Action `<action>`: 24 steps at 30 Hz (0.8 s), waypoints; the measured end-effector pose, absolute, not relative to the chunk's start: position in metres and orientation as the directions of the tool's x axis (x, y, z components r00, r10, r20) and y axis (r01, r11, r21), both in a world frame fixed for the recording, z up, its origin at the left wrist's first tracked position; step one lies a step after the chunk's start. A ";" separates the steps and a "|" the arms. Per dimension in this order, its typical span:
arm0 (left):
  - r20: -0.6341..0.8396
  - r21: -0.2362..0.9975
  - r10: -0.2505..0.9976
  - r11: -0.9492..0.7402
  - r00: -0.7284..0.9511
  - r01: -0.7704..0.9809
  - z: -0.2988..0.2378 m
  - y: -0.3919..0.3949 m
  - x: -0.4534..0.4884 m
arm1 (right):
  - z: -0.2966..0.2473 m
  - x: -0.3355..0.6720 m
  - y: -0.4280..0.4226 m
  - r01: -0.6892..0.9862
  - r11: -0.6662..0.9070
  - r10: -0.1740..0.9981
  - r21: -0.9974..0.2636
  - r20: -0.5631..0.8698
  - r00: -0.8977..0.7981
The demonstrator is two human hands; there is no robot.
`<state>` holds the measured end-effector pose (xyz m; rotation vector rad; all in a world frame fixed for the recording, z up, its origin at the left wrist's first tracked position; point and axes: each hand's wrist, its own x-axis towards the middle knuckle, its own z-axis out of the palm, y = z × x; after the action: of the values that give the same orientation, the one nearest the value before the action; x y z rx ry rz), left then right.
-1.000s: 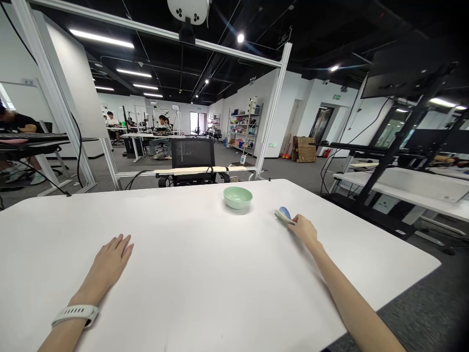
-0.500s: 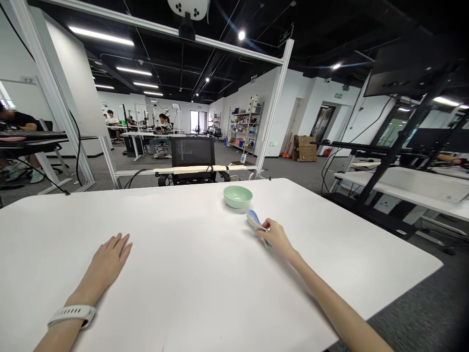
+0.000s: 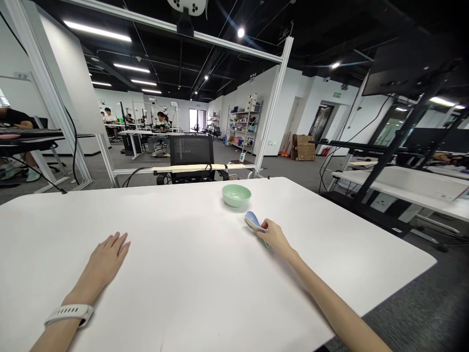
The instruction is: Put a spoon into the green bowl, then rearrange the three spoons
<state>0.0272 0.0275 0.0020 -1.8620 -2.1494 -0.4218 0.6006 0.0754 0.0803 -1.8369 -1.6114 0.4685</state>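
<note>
- Your right hand [image 3: 274, 237] grips a pale blue spoon [image 3: 252, 221], closed around its narrow end, in a firm hold just above the white table [image 3: 190, 298].
- The spoon sits in that grasp, tilted, its rounded blue head pointing away from you, just in front of and to the right of a pale green bowl [image 3: 236, 195]. The spoon and the bowl stand apart, with a small strip of white tabletop between them.
- Whether the spoon touches the tabletop is hard to tell from this view.
- Your left hand [image 3: 106, 256] lies open and palm down on the tabletop, well to the left of the bowl and nearer you, holding nothing, fingers loosely spread.
- A white wristband [image 3: 69, 315] circles your left wrist.
- The bowl stands upright near the far edge of the table, on the bare white surface, out of reach of neither hand's contact: neither hand touches it.
- Directly beyond the bowl, a black mesh office chair [image 3: 191, 151] faces away behind a frame rail.
- Farther beyond the bowl and to its left, a seated co-worker [image 3: 161, 124] works at another bench.
- Beyond the bowl and to its right, metal shelving [image 3: 245, 120] lines the white wall.
</note>
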 end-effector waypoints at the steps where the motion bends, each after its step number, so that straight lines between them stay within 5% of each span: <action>1: 0.388 0.051 0.911 0.130 -0.139 0.990 0.002 0.027 0.027 | 0.081 0.600 0.075 0.745 -0.044 0.971 -0.665 0.146 0.187; 12: 0.382 0.071 0.911 0.140 -0.157 0.988 0.009 0.025 0.032 | 0.100 0.648 0.094 0.722 -0.069 0.917 -0.688 0.242 0.318; 18: 0.342 0.069 0.928 0.133 -0.149 0.989 0.011 0.024 0.032 | 0.096 0.698 0.104 0.788 -0.278 0.863 -0.549 0.218 0.456; 24: 0.354 0.078 0.924 0.123 -0.143 0.989 0.011 0.025 0.030 | 0.085 0.705 0.111 0.821 -0.277 0.892 -0.499 0.185 0.413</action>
<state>0.0303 0.0247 0.0107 -1.8971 -2.1783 -0.4361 0.7051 0.1107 0.0847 -2.1469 -1.4505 0.1770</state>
